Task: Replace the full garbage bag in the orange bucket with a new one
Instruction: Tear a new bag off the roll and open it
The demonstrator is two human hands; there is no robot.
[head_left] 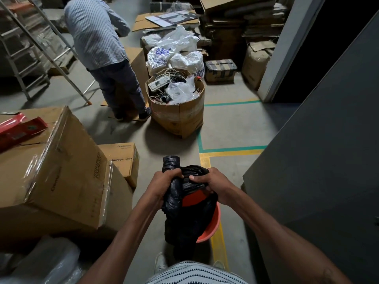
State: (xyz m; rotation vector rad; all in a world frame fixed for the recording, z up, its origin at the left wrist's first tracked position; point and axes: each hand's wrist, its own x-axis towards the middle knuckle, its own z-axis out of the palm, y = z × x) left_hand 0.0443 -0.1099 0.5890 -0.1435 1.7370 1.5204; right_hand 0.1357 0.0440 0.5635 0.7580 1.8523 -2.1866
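So, the orange bucket is sat on the floor, right on a strip of yellow tape, and only its right-hand rim and a sliver of inner wall can be seen. Most of it is covered by the black garbage bag, which is held up directly above the bucket and droops down over its near-left side.

Both hands are clamped on the bag. The left hand is fisted round a twisted neck of plastic, with a stub of it poking up past the knuckles. The right hand is curled over a bunched fold just beside it, above the bucket's far rim. Nothing is spread or relaxed.

Progress-wise, it looks like the early part. The neck seems to be gathered shut, so this is probably the full bag being closed or lifted out, though how much is inside can't be told, as the lower part is just dark folds. Whether it's fully clear of the bucket can't be told either. No fresh liner can be spotted anywhere near the bucket, so the carrying off and the refitting would both be left to do.

Taped cardboard boxes are stacked left of the bucket. An open carton of wires and plastic stands well beyond it, with another person bent over beside that. A dark panel rises right of the bucket.
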